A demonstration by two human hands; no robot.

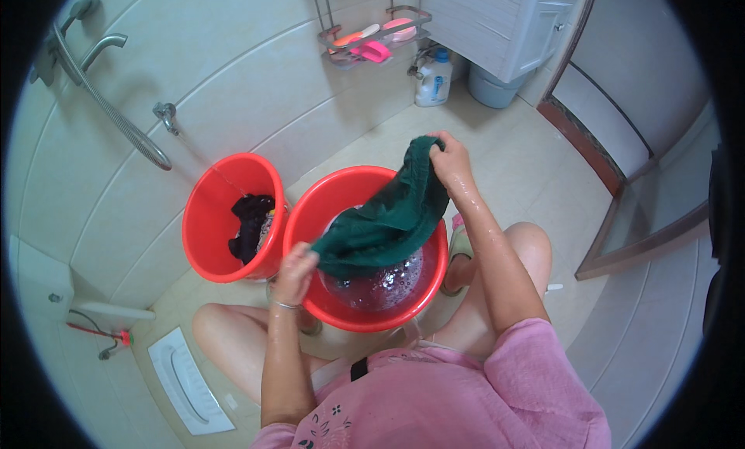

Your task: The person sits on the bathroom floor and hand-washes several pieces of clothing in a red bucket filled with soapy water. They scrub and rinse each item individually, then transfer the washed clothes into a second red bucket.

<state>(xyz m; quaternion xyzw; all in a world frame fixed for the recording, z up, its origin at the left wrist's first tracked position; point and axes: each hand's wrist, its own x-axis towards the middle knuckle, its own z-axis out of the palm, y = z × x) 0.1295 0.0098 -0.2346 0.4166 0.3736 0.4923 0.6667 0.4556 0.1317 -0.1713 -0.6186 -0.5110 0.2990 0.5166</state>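
Observation:
A dark green wet cloth garment is stretched between my two hands over a red basin. My left hand grips its lower left end close to the basin's left rim. Higher up and farther off, my right hand is closed on the other end, beyond the basin's right rim. The middle of the cloth sags into the basin. Under it lies soapy, purplish water with bubbles. What kind of garment it is, I cannot tell.
Left of the basin stands a red bucket holding dark clothes; a thin stream from a wall tap runs into it. A white detergent bottle stands by the wall under a wire rack. A squat toilet lies at lower left.

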